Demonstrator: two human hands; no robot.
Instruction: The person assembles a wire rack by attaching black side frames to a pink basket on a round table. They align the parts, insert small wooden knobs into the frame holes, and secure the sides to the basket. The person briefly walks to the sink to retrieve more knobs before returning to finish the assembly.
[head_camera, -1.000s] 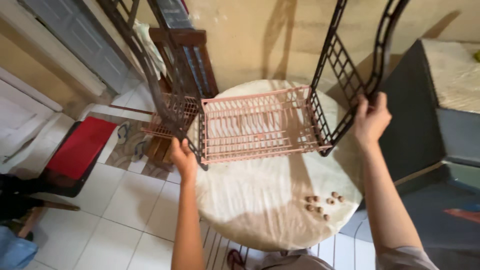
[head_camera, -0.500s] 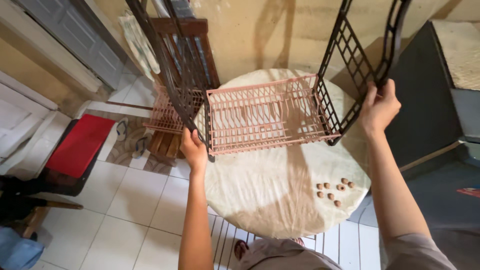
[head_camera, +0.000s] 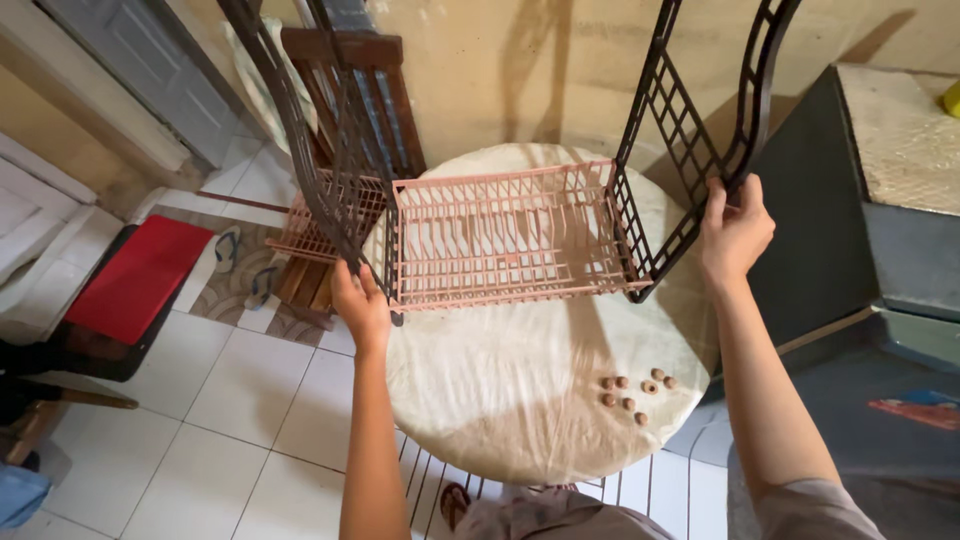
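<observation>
I hold a plastic rack over a round table (head_camera: 520, 400) covered with a pale cloth. The rack has a pink slatted basket tray (head_camera: 510, 240) between two dark lattice side frames. My left hand (head_camera: 360, 305) grips the lower end of the left dark frame (head_camera: 320, 170). My right hand (head_camera: 735, 230) grips the curved edge of the right dark frame (head_camera: 690, 130). The tops of both frames run out of view. Several small brown caps (head_camera: 635, 390) lie in a cluster on the cloth near my right forearm.
A brown wooden chair (head_camera: 350, 110) stands behind the left frame, with a second pink tray (head_camera: 310, 225) beside it. A red mat (head_camera: 140, 275) and sandals (head_camera: 245, 265) lie on the tiled floor to the left. A dark cabinet (head_camera: 830, 200) stands to the right. A beige wall is behind.
The rack has risen a little and sits more level over the table. Both hands have kept their grip on the side frames.
</observation>
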